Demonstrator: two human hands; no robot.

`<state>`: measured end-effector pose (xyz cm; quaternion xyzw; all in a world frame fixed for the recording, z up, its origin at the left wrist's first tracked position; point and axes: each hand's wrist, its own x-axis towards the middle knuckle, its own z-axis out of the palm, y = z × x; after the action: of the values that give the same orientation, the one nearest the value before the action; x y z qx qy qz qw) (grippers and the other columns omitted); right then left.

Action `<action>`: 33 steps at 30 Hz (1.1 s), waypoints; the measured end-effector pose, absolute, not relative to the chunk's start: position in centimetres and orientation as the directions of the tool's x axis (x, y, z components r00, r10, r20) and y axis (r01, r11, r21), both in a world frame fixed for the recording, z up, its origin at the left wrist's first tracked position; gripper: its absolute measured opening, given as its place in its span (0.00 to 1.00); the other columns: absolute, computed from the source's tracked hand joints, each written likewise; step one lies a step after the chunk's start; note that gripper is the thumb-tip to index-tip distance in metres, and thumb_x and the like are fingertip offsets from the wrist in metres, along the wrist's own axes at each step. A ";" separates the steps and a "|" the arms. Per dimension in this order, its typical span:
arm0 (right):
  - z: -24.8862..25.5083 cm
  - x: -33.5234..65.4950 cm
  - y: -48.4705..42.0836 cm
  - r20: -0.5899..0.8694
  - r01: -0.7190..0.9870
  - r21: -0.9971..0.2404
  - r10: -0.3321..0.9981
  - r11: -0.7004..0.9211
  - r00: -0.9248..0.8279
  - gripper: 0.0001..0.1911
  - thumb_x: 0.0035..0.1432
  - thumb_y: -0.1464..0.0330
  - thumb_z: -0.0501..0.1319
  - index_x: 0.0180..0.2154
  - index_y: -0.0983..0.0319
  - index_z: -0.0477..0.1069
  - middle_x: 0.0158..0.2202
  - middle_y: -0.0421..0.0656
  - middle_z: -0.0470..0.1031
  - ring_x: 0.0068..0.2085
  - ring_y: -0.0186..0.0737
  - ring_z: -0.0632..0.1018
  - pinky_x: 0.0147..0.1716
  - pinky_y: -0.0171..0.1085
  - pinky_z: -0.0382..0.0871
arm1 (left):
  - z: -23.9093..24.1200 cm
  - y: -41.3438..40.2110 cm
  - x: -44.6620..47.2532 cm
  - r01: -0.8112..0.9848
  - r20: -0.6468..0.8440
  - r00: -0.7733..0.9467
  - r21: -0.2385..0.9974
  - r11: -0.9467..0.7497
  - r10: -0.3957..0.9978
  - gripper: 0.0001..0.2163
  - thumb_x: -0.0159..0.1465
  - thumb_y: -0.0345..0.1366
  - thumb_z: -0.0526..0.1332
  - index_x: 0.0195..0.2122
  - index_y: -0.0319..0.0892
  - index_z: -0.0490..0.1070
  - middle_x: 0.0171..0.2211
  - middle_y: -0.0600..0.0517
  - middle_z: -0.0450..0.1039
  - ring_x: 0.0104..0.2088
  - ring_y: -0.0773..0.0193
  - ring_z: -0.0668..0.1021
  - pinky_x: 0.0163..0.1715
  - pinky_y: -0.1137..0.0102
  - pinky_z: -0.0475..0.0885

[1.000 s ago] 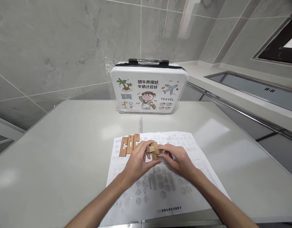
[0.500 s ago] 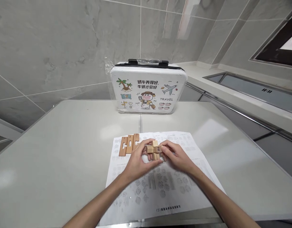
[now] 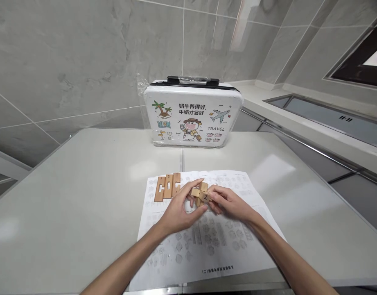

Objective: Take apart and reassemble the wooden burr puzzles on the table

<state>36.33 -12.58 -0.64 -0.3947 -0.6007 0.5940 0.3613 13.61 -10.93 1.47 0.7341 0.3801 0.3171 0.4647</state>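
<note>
Between my two hands is a wooden burr puzzle [image 3: 203,196], a cluster of crossed blocks, one marked "2". My left hand [image 3: 179,211] curls around its left side, thumb at the near edge and fingers at the far side. From the right, my right hand [image 3: 229,203] pinches the block that bears the "2". Parts of the puzzle and several fingertips are hidden. Just beyond my left hand lie three flat notched wooden pieces [image 3: 167,187] side by side, two with the numbers 1 and 2. Beneath everything is a printed sheet [image 3: 213,262] with rows of small diagrams.
A white case [image 3: 193,112] with cartoon prints and a black handle stands upright at the back of the pale table [image 3: 84,196], partly wrapped in clear plastic. Behind it rises a grey tiled wall [image 3: 84,61]. A counter [image 3: 299,110] runs along the right.
The puzzle has been turned and tilted in my hands, so its blocks now point at a different angle. My right fingers have shifted slightly around the block marked "2".
</note>
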 end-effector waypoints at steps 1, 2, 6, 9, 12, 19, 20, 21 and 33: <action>-0.6 36.4 -12.5 -0.039 0.035 -0.999 0.899 -0.026 -0.437 0.21 0.74 0.49 0.58 0.36 0.59 0.68 0.26 0.36 0.71 0.24 0.34 0.70 0.28 0.36 0.65 | 1.4 -10.9 13.7 0.272 0.105 0.499 0.924 -0.270 0.860 0.32 0.66 0.43 0.70 0.71 0.51 0.65 0.54 0.46 0.76 0.38 0.60 0.76 0.48 0.61 0.75; -0.6 36.4 -12.4 -0.042 0.021 -0.999 0.898 -0.037 -0.438 0.21 0.73 0.49 0.59 0.36 0.59 0.68 0.26 0.36 0.71 0.24 0.34 0.70 0.28 0.36 0.65 | 1.3 -10.9 13.7 0.281 0.093 0.483 0.926 -0.254 0.871 0.33 0.66 0.44 0.70 0.71 0.51 0.64 0.54 0.46 0.76 0.38 0.60 0.76 0.48 0.61 0.75; -0.9 36.7 -11.8 -0.099 -0.127 -0.981 0.941 -0.147 -0.325 0.22 0.71 0.48 0.62 0.34 0.60 0.69 0.26 0.37 0.69 0.22 0.33 0.67 0.23 0.35 0.62 | 1.0 -10.7 13.9 0.252 0.051 0.402 0.954 -0.164 0.914 0.35 0.67 0.45 0.69 0.73 0.52 0.59 0.60 0.44 0.73 0.38 0.62 0.77 0.46 0.63 0.75; -1.1 37.2 -11.1 -0.204 -0.305 -0.918 0.961 -0.253 -0.185 0.22 0.69 0.48 0.63 0.35 0.60 0.69 0.26 0.36 0.65 0.20 0.30 0.61 0.17 0.33 0.55 | 0.9 -10.5 14.0 0.224 0.052 0.368 0.964 -0.143 0.928 0.29 0.69 0.45 0.67 0.69 0.50 0.61 0.63 0.42 0.70 0.38 0.63 0.78 0.38 0.67 0.75; -1.1 37.7 -10.6 -0.226 -0.448 -0.859 0.969 -0.247 -0.101 0.19 0.68 0.51 0.65 0.36 0.58 0.67 0.26 0.34 0.60 0.20 0.30 0.57 0.13 0.31 0.52 | 0.9 -10.4 14.0 0.243 0.045 0.379 0.959 -0.146 0.924 0.24 0.70 0.45 0.66 0.64 0.48 0.65 0.59 0.43 0.73 0.39 0.63 0.79 0.34 0.69 0.73; -1.8 38.9 -10.0 -0.270 -0.796 -0.586 0.963 -0.150 0.018 0.16 0.63 0.67 0.73 0.39 0.57 0.65 0.25 0.31 0.60 0.19 0.25 0.61 0.13 0.22 0.62 | 0.9 -10.6 14.1 0.285 0.082 0.429 0.933 -0.221 0.900 0.15 0.72 0.43 0.63 0.56 0.46 0.70 0.56 0.45 0.72 0.40 0.63 0.78 0.37 0.67 0.75; -1.9 39.1 -10.0 -0.284 -0.827 -0.547 0.958 -0.133 0.033 0.16 0.63 0.69 0.73 0.39 0.57 0.65 0.25 0.30 0.61 0.19 0.24 0.61 0.13 0.22 0.62 | 0.9 -10.6 14.1 0.288 0.082 0.436 0.930 -0.226 0.896 0.14 0.72 0.42 0.63 0.56 0.46 0.71 0.56 0.45 0.72 0.40 0.63 0.78 0.37 0.67 0.75; -2.1 39.4 -9.9 -0.298 -0.849 -0.515 0.954 -0.121 0.045 0.15 0.64 0.70 0.72 0.40 0.57 0.65 0.25 0.30 0.62 0.18 0.24 0.61 0.12 0.22 0.62 | 0.9 -10.6 14.1 0.291 0.082 0.444 0.929 -0.230 0.892 0.13 0.72 0.42 0.62 0.55 0.46 0.71 0.55 0.45 0.72 0.40 0.63 0.78 0.37 0.67 0.75; -2.7 41.2 -9.6 -0.396 -0.934 -0.351 0.915 -0.071 0.080 0.11 0.68 0.73 0.66 0.44 0.58 0.64 0.26 0.31 0.67 0.16 0.23 0.66 0.10 0.22 0.62 | 0.7 -10.6 14.1 0.316 0.097 0.467 0.910 -0.268 0.879 0.09 0.73 0.38 0.60 0.52 0.47 0.72 0.50 0.48 0.75 0.37 0.64 0.77 0.38 0.67 0.75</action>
<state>41.22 -9.57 -2.74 -0.2748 0.0170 0.6782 0.6813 14.13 -10.60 0.67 0.7310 0.4086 0.3157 0.4462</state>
